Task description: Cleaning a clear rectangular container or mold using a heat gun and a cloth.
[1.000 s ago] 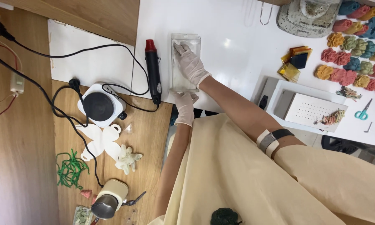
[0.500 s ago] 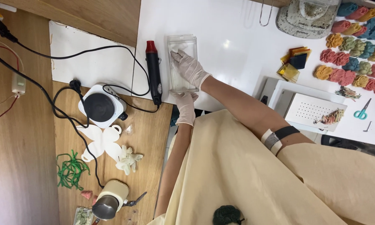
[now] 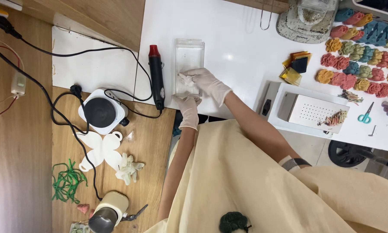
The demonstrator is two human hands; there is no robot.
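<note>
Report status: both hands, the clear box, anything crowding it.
Left hand steadies clear box at near end. Right hand presses small white piece inside it. Heat gun lies alongside, apart.

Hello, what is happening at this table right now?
A person in white gloves works over a clear rectangular plastic tray on the white table. The right hand presses a small white piece inside the tray, and the left hand steadies the tray's near edge. A black heat gun with a red tip lies just left of the tray, untouched.
</note>
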